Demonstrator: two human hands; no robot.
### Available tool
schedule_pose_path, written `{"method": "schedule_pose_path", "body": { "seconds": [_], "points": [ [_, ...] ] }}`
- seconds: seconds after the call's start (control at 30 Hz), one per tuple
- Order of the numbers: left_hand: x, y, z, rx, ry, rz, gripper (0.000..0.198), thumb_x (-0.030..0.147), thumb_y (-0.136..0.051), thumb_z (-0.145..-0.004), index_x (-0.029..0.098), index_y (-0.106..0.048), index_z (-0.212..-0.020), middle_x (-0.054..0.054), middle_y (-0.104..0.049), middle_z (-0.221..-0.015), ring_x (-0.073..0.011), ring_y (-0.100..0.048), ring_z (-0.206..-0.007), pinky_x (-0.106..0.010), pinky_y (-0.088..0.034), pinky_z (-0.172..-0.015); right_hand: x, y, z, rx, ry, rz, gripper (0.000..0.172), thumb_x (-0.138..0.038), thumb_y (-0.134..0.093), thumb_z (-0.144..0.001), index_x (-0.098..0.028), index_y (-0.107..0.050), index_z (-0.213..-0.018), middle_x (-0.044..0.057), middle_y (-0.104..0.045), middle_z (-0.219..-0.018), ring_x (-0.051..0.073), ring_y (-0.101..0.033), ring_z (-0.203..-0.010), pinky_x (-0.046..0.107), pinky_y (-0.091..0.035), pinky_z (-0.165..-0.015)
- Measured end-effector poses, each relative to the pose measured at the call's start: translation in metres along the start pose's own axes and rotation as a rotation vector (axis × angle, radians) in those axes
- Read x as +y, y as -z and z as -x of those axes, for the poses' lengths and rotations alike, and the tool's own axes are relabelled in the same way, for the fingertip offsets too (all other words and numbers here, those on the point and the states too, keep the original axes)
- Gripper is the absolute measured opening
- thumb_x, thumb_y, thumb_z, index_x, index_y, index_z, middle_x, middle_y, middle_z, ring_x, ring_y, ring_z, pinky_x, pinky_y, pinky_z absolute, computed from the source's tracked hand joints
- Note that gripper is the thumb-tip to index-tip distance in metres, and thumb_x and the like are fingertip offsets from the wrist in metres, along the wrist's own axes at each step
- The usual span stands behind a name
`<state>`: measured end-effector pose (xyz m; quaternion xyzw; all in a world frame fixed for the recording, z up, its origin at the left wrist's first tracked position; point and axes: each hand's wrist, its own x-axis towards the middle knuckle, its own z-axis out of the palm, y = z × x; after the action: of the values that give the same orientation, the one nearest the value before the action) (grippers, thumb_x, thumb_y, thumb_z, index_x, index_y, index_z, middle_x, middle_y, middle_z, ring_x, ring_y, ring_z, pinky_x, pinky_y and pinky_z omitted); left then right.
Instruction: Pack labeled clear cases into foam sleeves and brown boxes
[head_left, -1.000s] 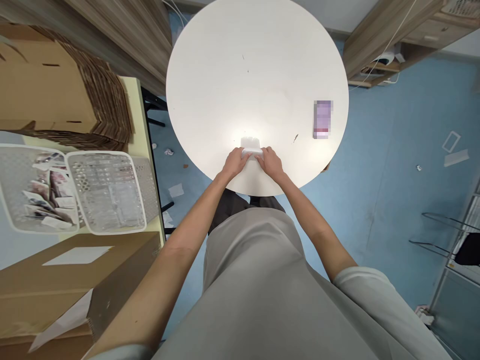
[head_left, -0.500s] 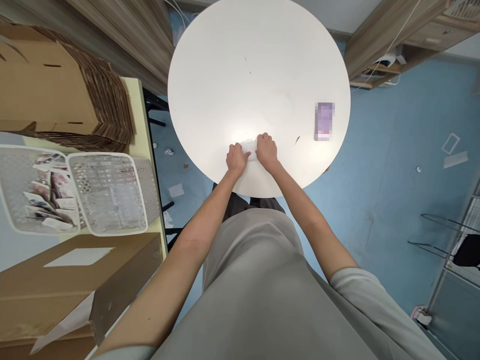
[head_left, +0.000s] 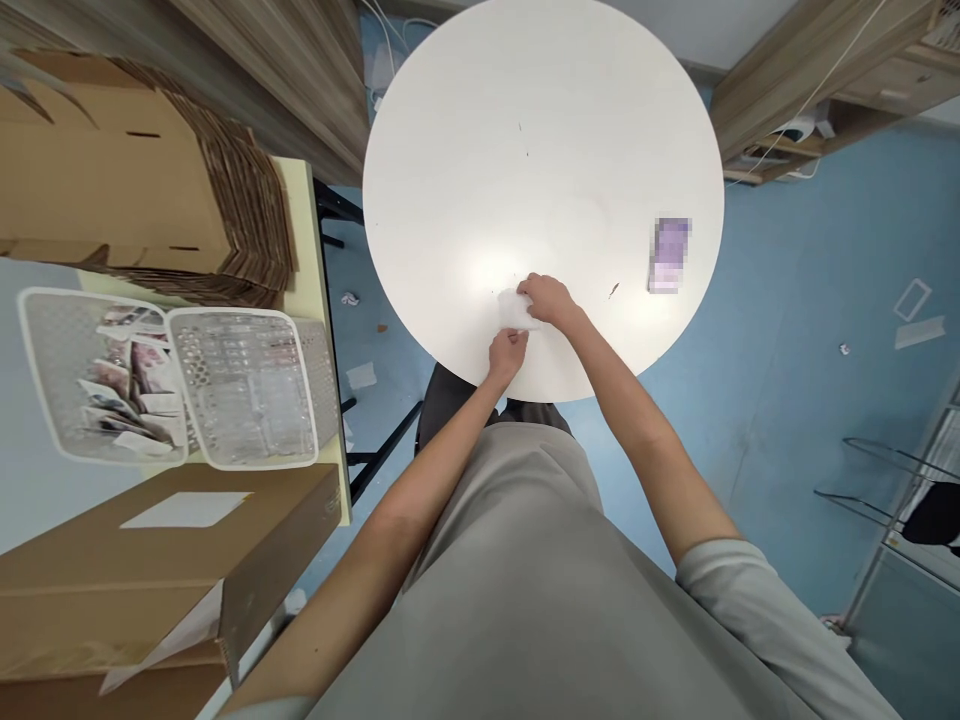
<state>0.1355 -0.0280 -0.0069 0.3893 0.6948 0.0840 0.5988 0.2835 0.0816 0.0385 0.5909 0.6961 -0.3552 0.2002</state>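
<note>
A small white translucent piece, like a folded sheet or wrap [head_left: 513, 311], lies at the near edge of the round white table [head_left: 450, 160]; its exact kind cannot be made out. My left hand [head_left: 508, 354] pinches its near edge, fingers closed. From the right, my right hand [head_left: 549, 298] grips its far right corner with curled fingers. Part of the piece is hidden under the fingers of both hands.
A pixelated purple item [head_left: 669, 255] rests on the table's right side. On a side table at left are stacked flat cardboard boxes [head_left: 112, 170], a basket of packets [head_left: 45, 380], a basket of clear plastic pieces [head_left: 255, 400] and a large cardboard box [head_left: 180, 560].
My left hand has moved from the white piece's left end to its near edge. My right hand has turned and grips the far right corner. The camera view has shifted slightly left.
</note>
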Motion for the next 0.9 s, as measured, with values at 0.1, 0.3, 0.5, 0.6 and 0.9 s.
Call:
{"method": "schedule_pose_path", "body": {
  "seconds": [0.1, 0.3, 0.5, 0.6, 0.9],
  "points": [
    [0.008, 0.005, -0.005, 0.025, 0.013, 0.026, 0.026, 0.036, -0.064, -0.109, 0.018, -0.07, -0.126, -0.017, -0.08, -0.128, -0.0293, -0.076, -0.12, -0.042, -0.058, -0.105, -0.01, -0.01, 0.013, 0.058, -0.146, -0.052, 0.042, -0.008, -0.065, -0.098, -0.016, -0.07, -0.139, 0.019, -0.068, -0.147, 0.035, -0.071, -0.121, 0.045, -0.061, -0.099],
    [0.02, 0.046, -0.021, 0.096, -0.124, -0.146, 0.023, 0.023, -0.065, -0.104, 0.018, -0.072, -0.126, -0.018, -0.073, -0.131, -0.0304, -0.073, -0.123, -0.043, -0.057, -0.11, -0.038, -0.046, 0.023, 0.205, -0.417, -0.414, 0.026, -0.033, -0.067, -0.105, -0.019, -0.065, -0.126, 0.015, -0.074, -0.131, 0.031, -0.073, -0.113, 0.044, -0.061, -0.101],
    [0.031, 0.133, -0.066, 0.212, -0.166, -0.321, 0.032, 0.022, -0.067, -0.101, 0.02, -0.071, -0.132, -0.015, -0.067, -0.136, -0.0275, -0.072, -0.119, -0.04, -0.055, -0.112, -0.107, -0.032, -0.043, 0.31, -0.397, -0.542, 0.025, -0.033, -0.06, -0.105, -0.019, -0.064, -0.126, 0.018, -0.074, -0.135, 0.031, -0.072, -0.118, 0.046, -0.059, -0.106],
    [0.033, 0.183, -0.087, 0.26, -0.192, -0.38, 0.028, 0.02, -0.065, -0.1, 0.022, -0.072, -0.127, -0.013, -0.067, -0.134, -0.0273, -0.071, -0.119, -0.04, -0.055, -0.113, -0.145, -0.014, -0.08, 0.31, -0.329, -0.528, 0.023, -0.031, -0.059, -0.105, -0.019, -0.065, -0.125, 0.018, -0.074, -0.134, 0.032, -0.071, -0.119, 0.047, -0.061, -0.105],
    [0.04, 0.219, -0.093, 0.205, -0.193, -0.377, 0.012, 0.017, -0.065, -0.099, 0.022, -0.071, -0.109, -0.015, -0.065, -0.134, -0.03, -0.069, -0.121, -0.043, -0.056, -0.111, -0.192, 0.005, -0.083, 0.279, -0.479, -0.468, 0.025, -0.029, -0.054, -0.11, -0.02, -0.062, -0.132, 0.019, -0.07, -0.142, 0.032, -0.073, -0.123, 0.047, -0.062, -0.104]
  ]
}}
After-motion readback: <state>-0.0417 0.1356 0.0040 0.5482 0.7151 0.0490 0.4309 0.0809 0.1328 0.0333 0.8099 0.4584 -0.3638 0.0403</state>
